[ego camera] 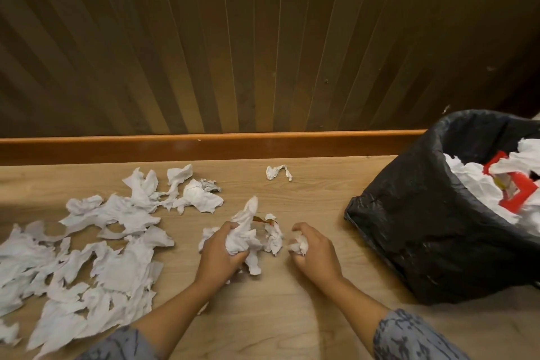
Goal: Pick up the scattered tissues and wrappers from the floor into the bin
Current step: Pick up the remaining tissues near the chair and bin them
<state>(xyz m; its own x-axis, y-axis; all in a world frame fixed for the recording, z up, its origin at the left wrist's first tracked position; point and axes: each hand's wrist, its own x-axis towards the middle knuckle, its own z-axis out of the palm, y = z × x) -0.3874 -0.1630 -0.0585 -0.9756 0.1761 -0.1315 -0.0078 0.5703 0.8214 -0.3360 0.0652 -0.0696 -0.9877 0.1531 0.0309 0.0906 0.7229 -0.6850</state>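
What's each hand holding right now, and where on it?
Left hand grips a tissue bunch around its middle; right hand grips a small tissue wad whole.

Tissues (244,231) in hands (both) (219,254)

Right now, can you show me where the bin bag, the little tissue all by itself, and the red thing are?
Bin bag (415,231), head view, its black side.
Lone tissue (277,172), head view, its crumpled middle.
Red wrapper (523,190), head view, its red edge inside the bag.

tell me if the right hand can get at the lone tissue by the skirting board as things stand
Probably not yet: the right hand already grips a small tissue wad, though the floor up to the lone tissue lies bare.
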